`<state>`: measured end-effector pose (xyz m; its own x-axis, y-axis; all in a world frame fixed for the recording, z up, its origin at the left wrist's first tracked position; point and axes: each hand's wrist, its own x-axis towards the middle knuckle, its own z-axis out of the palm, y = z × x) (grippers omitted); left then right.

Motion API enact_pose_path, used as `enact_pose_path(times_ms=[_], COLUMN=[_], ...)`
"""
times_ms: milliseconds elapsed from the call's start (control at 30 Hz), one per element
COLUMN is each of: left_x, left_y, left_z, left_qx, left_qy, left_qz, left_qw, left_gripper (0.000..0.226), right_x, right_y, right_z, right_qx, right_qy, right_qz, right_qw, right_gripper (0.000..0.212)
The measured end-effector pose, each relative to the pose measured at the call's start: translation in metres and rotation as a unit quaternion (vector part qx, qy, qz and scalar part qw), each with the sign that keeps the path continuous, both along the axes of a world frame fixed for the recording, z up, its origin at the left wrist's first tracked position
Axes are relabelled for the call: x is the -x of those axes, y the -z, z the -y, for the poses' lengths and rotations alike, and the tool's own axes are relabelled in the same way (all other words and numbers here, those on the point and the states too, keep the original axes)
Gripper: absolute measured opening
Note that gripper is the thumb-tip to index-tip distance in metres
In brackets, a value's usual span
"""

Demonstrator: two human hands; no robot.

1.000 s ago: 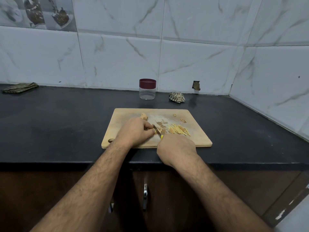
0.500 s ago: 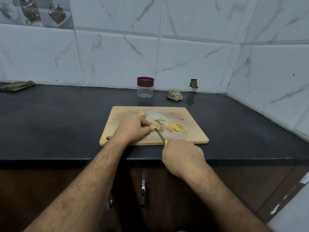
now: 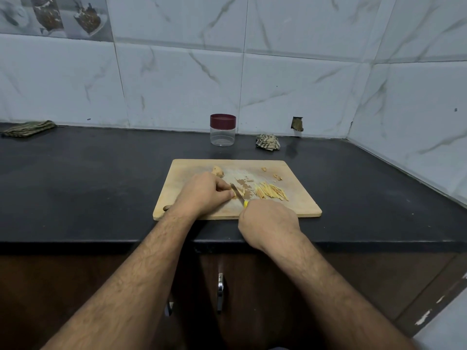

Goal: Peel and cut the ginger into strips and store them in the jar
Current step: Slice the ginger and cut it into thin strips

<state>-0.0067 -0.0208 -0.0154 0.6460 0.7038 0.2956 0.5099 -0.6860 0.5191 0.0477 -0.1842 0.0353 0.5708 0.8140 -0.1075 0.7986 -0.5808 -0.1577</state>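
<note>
Wooden cutting board is sitting on the dark counter, and the person is slicing ginger on it. The left hand is pressing down with curled fingers on a small ginger piece, holding it in place on the board. The right hand is wrapped tightly around the yellow handle of the knife. Half a second ago that hand was pulled back toward the near edge of the board, with the blade drawn out long. Now it is sitting closer in, and the blade is lying right beside the left fingertips, on top of the piece. So the knife is sliding back and forth, and one more cut is likely being made. A pile of ginger strips is lying just to the right of the blade, looking the same as before. Another ginger chunk is waiting behind the left hand, so there is more to cut. The jar is standing near the wall with its red lid on, and it is holding nothing yet. The storing part looks far off.
</note>
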Motion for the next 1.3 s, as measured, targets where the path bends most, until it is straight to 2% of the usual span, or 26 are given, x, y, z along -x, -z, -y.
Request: enact_pose_path(times_ms=[233, 733, 867, 1300], left_x=[0.000, 0.000, 0.001, 0.001], left_y=[0.001, 0.001, -0.001, 0.000], left_z=[0.001, 0.002, 0.004, -0.002], left_qx=[-0.001, -0.007, -0.014, 0.027], left_qy=[0.005, -0.002, -0.006, 0.008], left_qz=[0.007, 0.001, -0.001, 0.002], left_qw=[1.000, 1.000, 1.000, 1.000], left_gripper=[0.019, 0.020, 0.020, 0.019], right_x=[-0.002, 0.005, 0.004, 0.002], right_y=[0.002, -0.006, 0.002, 0.003], right_z=[-0.004, -0.005, 0.008, 0.017], right_qx=[0.007, 0.012, 0.032, -0.012], right_qy=[-0.018, -0.009, -0.010, -0.007], right_qz=[0.022, 0.002, 0.006, 0.000], right_qw=[1.000, 1.000, 0.999, 1.000], right_gripper=[0.029, 0.032, 0.026, 0.021])
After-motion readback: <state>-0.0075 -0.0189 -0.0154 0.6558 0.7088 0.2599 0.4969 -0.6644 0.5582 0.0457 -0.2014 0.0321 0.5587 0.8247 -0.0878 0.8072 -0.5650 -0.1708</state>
